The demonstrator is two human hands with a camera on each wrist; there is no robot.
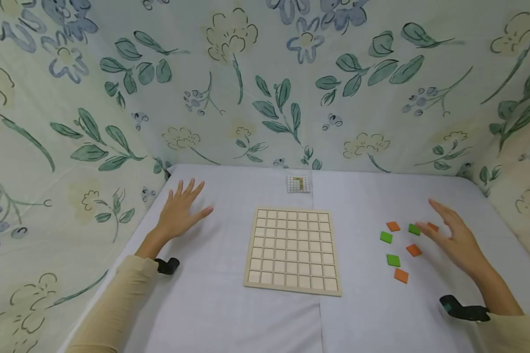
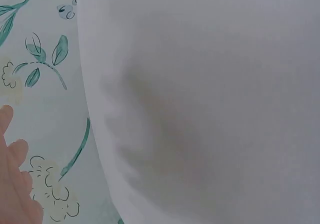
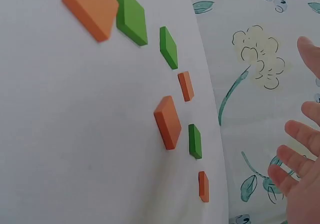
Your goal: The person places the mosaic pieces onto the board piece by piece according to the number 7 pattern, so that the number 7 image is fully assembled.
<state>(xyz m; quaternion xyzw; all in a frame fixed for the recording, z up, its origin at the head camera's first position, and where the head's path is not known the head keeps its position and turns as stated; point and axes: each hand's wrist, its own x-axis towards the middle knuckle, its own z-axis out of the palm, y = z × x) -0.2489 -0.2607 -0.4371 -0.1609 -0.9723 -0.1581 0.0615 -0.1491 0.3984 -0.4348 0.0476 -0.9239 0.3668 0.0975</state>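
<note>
My left hand point(image 1: 178, 211) hovers over the left of the white table, fingers spread, holding nothing. On the right my right hand point(image 1: 455, 240) is raised above several flat square tiles, with fingers extended and nothing in its grasp. The tiles are orange point(image 1: 401, 275) and green point(image 1: 393, 260), lying loose on the cloth. One orange tile point(image 1: 433, 226) is partly hidden behind the right hand in the head view. In the right wrist view the green tile point(image 3: 132, 17) lies close to an orange one point(image 3: 92, 9). Between the hands lies a pale wooden grid board point(image 1: 292, 250) of square recesses.
A small card point(image 1: 298, 184) with a printed grid and a coloured pattern lies beyond the board, near the table's back edge. Floral fabric point(image 1: 247, 98) hangs behind and beside the white tablecloth point(image 1: 212, 304). Black straps with cameras point(image 1: 463, 310) sit on both wrists.
</note>
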